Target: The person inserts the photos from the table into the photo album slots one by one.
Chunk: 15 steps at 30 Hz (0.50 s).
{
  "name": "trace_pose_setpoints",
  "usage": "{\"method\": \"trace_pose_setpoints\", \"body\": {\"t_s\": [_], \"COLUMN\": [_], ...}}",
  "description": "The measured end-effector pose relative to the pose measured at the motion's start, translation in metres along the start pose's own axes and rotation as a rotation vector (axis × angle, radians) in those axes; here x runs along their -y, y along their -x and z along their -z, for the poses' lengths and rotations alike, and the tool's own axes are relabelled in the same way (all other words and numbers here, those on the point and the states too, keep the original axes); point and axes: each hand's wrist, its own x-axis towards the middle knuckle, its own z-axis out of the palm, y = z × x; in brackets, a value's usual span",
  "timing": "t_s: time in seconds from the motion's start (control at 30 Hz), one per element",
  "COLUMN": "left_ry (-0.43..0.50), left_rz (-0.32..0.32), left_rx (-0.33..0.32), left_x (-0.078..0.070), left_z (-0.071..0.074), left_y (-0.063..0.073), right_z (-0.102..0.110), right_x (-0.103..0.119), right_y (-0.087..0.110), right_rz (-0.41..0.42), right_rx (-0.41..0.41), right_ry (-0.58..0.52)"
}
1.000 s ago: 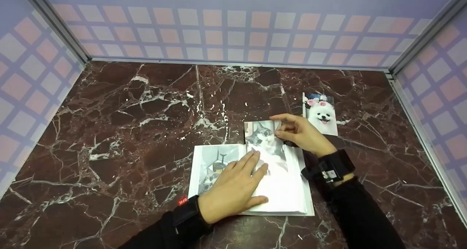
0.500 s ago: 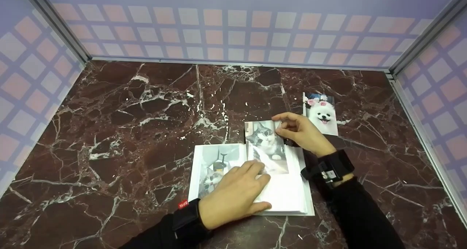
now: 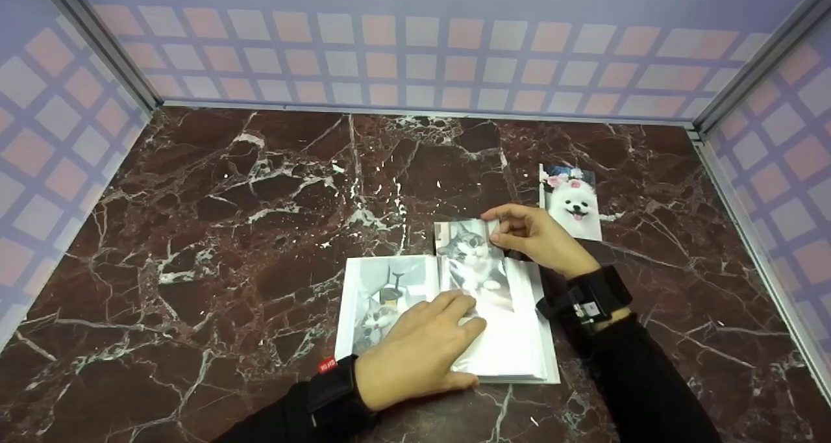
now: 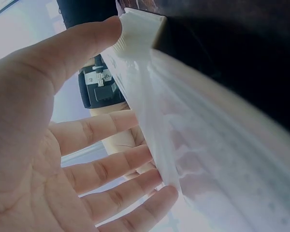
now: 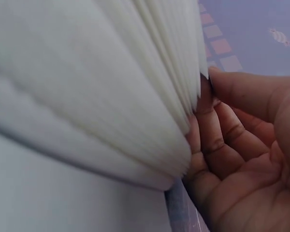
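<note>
An open photo album [image 3: 529, 339] lies on the marble-patterned table. Its left page carries a cat picture [image 3: 389, 277]. On the right page a cat photo [image 3: 471, 251] sits partly inside the clear sleeve, its upper part sticking out past the album's top edge. My right hand [image 3: 545, 238] pinches that photo's upper right corner between thumb and fingers. In the right wrist view the thumb [image 5: 241, 92] is at the corner beside the stacked pages [image 5: 150, 96]. My left hand [image 3: 415, 349] rests with extended fingers on the album, fingertips on the sleeve just below the photo. The left wrist view shows its fingers [image 4: 111, 169] spread against the plastic.
A photo of a white dog with flowers [image 3: 574, 206] lies on the table behind my right hand. Checkered panels [image 3: 422, 60] wall the table in at the back and both sides.
The cat photo has slid slightly down into the sleeve, with my right hand still at its corner. My left fingers have moved down the page, off the photo's middle.
</note>
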Motion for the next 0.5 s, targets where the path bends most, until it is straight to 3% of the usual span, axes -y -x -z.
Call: {"method": "trace_pose_setpoints", "body": {"t_s": [0.2, 0.5], "left_ry": [-0.003, -0.008], "left_rz": [-0.002, -0.002], "left_rx": [0.004, 0.007], "left_x": [0.0005, 0.0], "left_z": [-0.0006, -0.0003], "left_y": [-0.0002, -0.0008], "right_z": [0.0009, -0.0029], "right_x": [-0.0006, -0.0005], "right_y": [0.0004, -0.0009], "right_rz": [0.006, 0.022], "right_rx": [0.043, 0.014], "right_ry": [-0.008, 0.045]}}
